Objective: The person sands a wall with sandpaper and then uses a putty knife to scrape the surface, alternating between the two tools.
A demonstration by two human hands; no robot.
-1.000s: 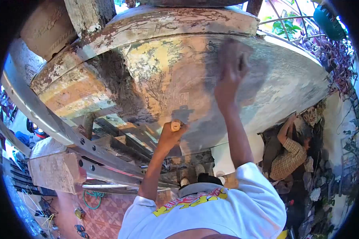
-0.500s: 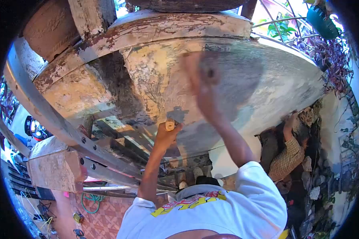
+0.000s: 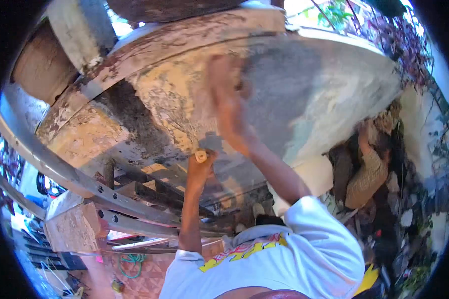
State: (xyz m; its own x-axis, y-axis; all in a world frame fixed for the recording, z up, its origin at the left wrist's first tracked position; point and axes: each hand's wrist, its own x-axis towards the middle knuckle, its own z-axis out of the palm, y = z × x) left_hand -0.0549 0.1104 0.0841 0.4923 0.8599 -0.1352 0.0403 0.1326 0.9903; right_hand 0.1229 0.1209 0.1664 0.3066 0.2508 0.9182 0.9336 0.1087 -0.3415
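In the head view, a wooden handle [image 3: 200, 156] is gripped by the closed fingers of the left hand [image 3: 199, 170] against the hull [image 3: 324, 84]. The blurred right hand [image 3: 227, 107] has been swept leftward across the hull toward flaking paint [image 3: 167, 97], perhaps rubbing; its fingers' hold cannot be told.

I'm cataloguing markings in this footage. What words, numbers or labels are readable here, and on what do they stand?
White T-shirt: yellow and red print, too blurred and foreshortened to read.
Weathered curved surface: no lettering visible.
Wooden handle in the left hand: no marking visible.
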